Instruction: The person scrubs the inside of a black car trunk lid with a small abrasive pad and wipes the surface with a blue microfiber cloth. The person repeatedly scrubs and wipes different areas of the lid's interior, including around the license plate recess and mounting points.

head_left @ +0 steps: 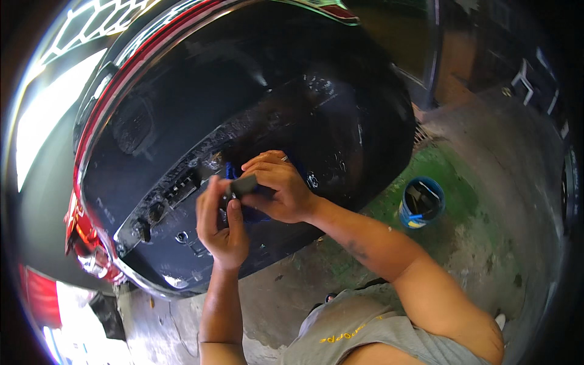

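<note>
In front of the dark car tailgate [201,91], my two hands meet at a small dark grey rectangular pad [245,184]. My left hand [220,228] pinches its left end between thumb and fingers. Curled around the right side of the pad is my right hand [277,188], its thumb partly hidden. Blue cloth [229,171] shows behind and beneath my right hand; whether that hand grips it too I cannot tell. Wet, dull patches mark the tailgate's dark surface. A recessed strip [182,188] with small fittings runs across the panel beside my left hand.
A blue bucket [406,213] with dark liquid and several items stands on the green-stained floor [450,176] to the right. A red tail light [91,243] sits at the tailgate's left corner. A dark doorway and wall lie at the upper right.
</note>
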`<act>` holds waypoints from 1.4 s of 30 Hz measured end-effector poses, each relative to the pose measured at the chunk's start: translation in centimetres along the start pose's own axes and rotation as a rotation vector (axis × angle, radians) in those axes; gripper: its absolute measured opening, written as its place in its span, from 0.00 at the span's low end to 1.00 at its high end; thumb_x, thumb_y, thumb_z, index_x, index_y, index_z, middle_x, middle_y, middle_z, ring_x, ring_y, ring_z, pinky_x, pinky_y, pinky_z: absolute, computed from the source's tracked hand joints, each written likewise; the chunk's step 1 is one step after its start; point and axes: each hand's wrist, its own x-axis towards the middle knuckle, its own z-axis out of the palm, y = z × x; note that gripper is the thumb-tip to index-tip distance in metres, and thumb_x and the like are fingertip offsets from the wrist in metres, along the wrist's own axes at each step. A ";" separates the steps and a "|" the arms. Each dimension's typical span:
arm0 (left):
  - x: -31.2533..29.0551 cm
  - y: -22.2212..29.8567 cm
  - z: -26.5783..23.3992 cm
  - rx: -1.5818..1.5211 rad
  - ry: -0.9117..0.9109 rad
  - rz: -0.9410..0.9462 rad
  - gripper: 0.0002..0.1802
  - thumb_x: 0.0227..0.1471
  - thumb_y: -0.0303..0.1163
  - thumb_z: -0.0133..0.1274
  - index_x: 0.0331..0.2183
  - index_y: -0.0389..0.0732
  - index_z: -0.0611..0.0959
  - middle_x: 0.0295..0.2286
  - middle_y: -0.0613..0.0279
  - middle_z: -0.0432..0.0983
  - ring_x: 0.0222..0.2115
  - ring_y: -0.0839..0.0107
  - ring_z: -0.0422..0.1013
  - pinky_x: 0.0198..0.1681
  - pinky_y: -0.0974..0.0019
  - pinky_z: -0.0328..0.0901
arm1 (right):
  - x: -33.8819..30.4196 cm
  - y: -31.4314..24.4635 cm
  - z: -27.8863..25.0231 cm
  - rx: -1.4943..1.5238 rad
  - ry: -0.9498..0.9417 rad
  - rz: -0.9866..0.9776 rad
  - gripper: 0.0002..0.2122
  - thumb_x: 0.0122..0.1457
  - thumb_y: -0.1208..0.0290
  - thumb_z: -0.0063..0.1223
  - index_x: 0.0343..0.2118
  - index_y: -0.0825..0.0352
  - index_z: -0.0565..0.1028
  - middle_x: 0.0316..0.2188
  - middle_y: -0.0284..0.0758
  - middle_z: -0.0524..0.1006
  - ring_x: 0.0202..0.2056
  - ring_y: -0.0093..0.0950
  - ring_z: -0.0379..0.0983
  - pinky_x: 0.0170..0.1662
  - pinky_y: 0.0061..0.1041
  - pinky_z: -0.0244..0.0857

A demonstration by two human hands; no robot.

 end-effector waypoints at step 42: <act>23.8 -1.7 3.0 0.553 -0.281 0.662 0.23 0.44 0.40 0.74 0.37 0.38 0.83 0.39 0.53 0.79 0.39 0.48 0.81 0.45 0.50 0.77 | -4.0 -1.8 -10.4 -0.597 0.425 0.068 0.16 0.52 0.84 0.66 0.39 0.67 0.69 0.49 0.49 0.80 0.56 0.55 0.78 0.55 0.41 0.73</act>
